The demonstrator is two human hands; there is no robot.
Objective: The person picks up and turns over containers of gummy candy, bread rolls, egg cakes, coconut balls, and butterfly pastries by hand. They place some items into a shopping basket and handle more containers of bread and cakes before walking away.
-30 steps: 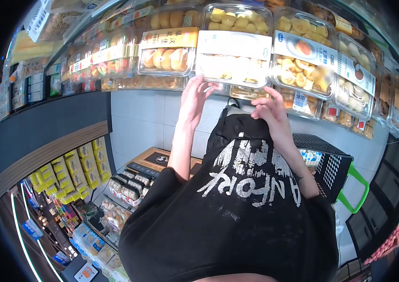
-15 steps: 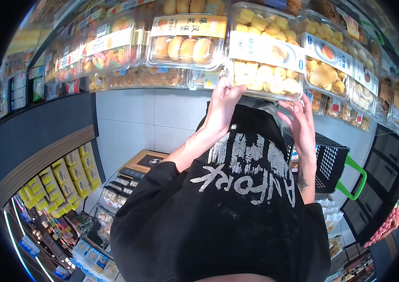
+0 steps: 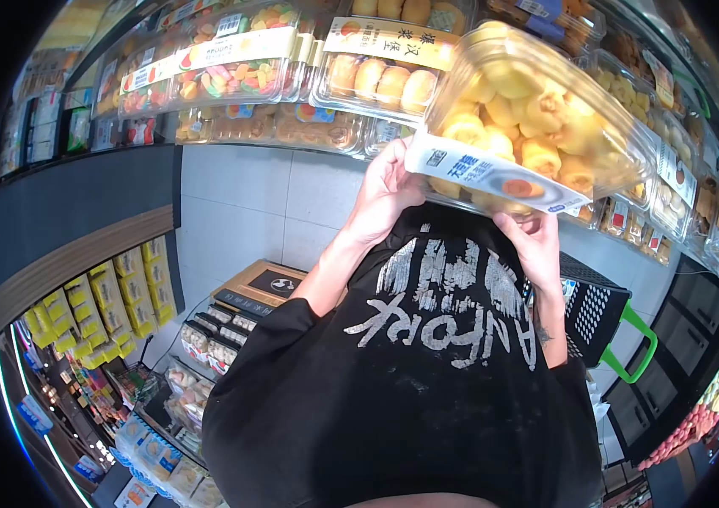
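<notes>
A clear plastic box of yellow pastries [image 3: 537,127], with a white and blue label band, is held tilted in front of the shelf. My left hand [image 3: 389,190] grips its lower left corner, and the fingers are partly behind the box. At the lower edge, to the right of the middle, my right hand [image 3: 535,241] holds it with the thumb in front. Left of the held box stands a box of round buns [image 3: 382,80] with a yellow label.
Boxes of colourful sweets [image 3: 232,55] fill the shelf on the left. A black basket with a green handle [image 3: 630,347] stands at the lower right. Yellow packets [image 3: 105,305] hang at the left, near a brown carton [image 3: 258,284].
The pastry box has come off the shelf row toward me and is now tilted, looking larger. My right hand has closed on its lower edge. The view has shifted slightly.
</notes>
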